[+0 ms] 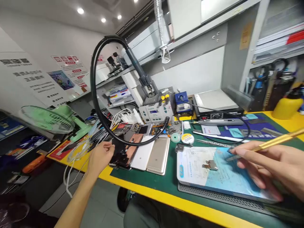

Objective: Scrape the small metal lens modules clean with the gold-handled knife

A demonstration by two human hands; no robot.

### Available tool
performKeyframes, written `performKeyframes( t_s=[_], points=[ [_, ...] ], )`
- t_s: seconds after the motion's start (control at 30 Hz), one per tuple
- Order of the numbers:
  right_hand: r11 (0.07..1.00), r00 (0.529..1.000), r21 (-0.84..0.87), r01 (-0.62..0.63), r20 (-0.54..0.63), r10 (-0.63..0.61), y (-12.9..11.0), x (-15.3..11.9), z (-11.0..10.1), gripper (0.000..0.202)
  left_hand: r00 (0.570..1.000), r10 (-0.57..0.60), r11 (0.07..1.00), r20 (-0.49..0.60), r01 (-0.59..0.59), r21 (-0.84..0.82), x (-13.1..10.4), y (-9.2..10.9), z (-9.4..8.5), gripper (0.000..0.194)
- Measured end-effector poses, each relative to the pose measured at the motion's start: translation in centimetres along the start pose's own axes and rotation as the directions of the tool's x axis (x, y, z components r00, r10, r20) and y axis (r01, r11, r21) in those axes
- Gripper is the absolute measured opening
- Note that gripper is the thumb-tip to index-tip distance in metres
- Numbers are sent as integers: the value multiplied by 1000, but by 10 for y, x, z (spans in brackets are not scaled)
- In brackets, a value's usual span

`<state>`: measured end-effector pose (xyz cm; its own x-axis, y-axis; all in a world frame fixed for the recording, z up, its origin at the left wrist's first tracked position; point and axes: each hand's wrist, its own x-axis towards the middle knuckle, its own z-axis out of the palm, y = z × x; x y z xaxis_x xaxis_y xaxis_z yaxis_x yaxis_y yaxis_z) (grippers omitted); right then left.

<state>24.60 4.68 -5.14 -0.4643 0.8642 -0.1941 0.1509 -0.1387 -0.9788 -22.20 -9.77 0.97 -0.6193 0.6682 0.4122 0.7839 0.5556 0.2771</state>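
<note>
My right hand (263, 164) grips gold-coloured tweezers (277, 141), their tips pointing left over a blue-and-white box (228, 180). A small dark piece shows by its fingertips; I cannot tell whether it is held. On the box lies a small metal phone part with a flex end (211, 165), left of the tweezers. My left hand (101, 156) is at the left end of the bench with fingers curled together, beside a dark opened phone (121, 152). What lies between those fingers, if anything, is hidden. A white phone (142, 155) and a gold phone (159, 155) lie alongside.
A black hose (93, 88) loops over the phones from the soldering station (155, 110). White cables (71, 158) hang at the left near a green fan (68, 120). Behind the box lie a round yellow-and-white tin (187, 138) and a soldering iron (218, 122).
</note>
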Motion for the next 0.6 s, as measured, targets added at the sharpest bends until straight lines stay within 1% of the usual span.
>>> performKeyframes(
  t_s=[0.03,0.07,0.1,0.13,0.2,0.23,0.27,0.3,0.33,0.37,0.4,0.47,0.5,0.53,0.6],
  points=[
    [999,999,-30,-30,-14,30,-6,-3,4,43,999,-4,1000,-42,4,12,-7,10,-1,18],
    [999,1000,-42,-25,2,25,-12,-6,7,41,996,-4,1000,-93,6,20,-15,20,-2,15],
    [999,999,-44,-23,22,24,-18,-8,10,41,989,-1,1000,-151,5,27,-25,30,-4,14],
    [999,999,-36,-15,33,16,-22,-9,12,41,982,27,999,-188,-21,31,-36,40,-8,17],
    [1000,999,-17,-9,32,9,-27,-10,15,39,974,145,989,-172,-140,38,-55,60,-15,18],
    [1000,999,-6,-6,32,6,-27,-9,15,38,945,253,967,-207,-252,30,-63,70,-17,16],
    [1000,1000,3,-2,30,1,-26,-9,15,38,901,391,916,-190,-401,-15,-69,81,-19,13],
    [1000,1000,9,3,31,-3,-25,-8,15,37,839,521,841,-154,-536,-72,-74,92,-20,10],
    [1000,1000,13,7,28,-7,-24,-7,15,37,767,632,753,-114,-642,-144,-78,105,-19,6],
    [1000,1000,15,9,25,-10,-23,-7,15,37,682,729,655,-56,-719,-232,-81,118,-16,3],
    [1000,1000,13,9,27,-9,-22,-6,15,36,608,794,572,-17,-756,-318,-83,132,-12,7],
    [1000,999,6,5,34,-5,-22,-6,14,37,506,863,450,11,-757,-473,-87,159,-1,14],
    [1000,999,1,2,41,-2,-22,-5,14,38,459,888,406,32,-750,-522,-88,172,5,14],
    [1000,999,0,-1,49,1,-23,-5,14,38,424,904,385,59,-743,-548,-90,183,12,15],
    [1000,998,11,-10,59,10,-24,-5,13,38,359,924,370,131,-754,-543,-91,201,24,18]
  ],
)
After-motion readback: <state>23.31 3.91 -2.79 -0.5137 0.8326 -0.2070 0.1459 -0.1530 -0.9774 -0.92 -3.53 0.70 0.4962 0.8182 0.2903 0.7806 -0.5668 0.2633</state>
